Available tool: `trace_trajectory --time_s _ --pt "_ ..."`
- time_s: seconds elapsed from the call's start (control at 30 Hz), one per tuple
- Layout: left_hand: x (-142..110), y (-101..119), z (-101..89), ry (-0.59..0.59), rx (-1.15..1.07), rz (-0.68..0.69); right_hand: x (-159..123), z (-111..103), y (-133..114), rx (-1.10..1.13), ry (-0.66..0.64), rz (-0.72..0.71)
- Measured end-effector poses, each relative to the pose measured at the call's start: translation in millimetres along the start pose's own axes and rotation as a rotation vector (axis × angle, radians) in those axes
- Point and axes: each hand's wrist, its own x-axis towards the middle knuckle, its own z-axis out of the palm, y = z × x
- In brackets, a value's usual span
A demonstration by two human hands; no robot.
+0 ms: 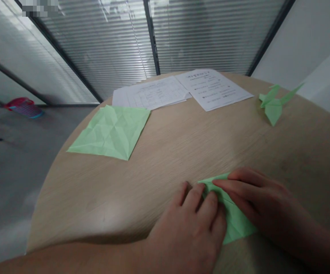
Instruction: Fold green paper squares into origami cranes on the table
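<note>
A folded sheet of green origami paper point(237, 222) lies on the table under both hands, partly covered by them. My left hand point(195, 224) rests on its left side, fingers apart and slightly bent, pressing it down. At the paper's upper edge, the thumb and fingers of my right hand point(259, 196) are pinched together on a fold. Crease lines run across the visible part of this sheet.
An unfolded, creased green sheet point(112, 131) lies at the table's left. White printed papers point(216, 89) lie at the far edge, and a folded green paper crane point(273, 105) stands at the right. A pink-and-blue basket point(25, 107) is on the floor beyond the round table point(96, 194).
</note>
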Motion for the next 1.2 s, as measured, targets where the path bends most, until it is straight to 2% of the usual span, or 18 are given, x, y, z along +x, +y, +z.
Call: trace_trajectory --time_s 0.17,0.43,0.73,1.2 --pt "0.3 -0.2 -0.2 0.001 -0.019 -0.037 0.8 -0.1 -0.4 0.013 0.051 -0.019" --pt "-5.5 2.8 6.3 0.047 0.07 0.001 -1.0 -2.2 1.1 0.057 -0.002 -0.04" --pt "-6.6 4.0 6.8 0.067 0.122 0.044 -0.4 -3.7 0.1 0.04 0.013 -0.081" --pt "-8.4 5.4 8.1 0.025 0.109 0.049 -1.3 -0.5 -0.3 0.007 -0.003 -0.058"
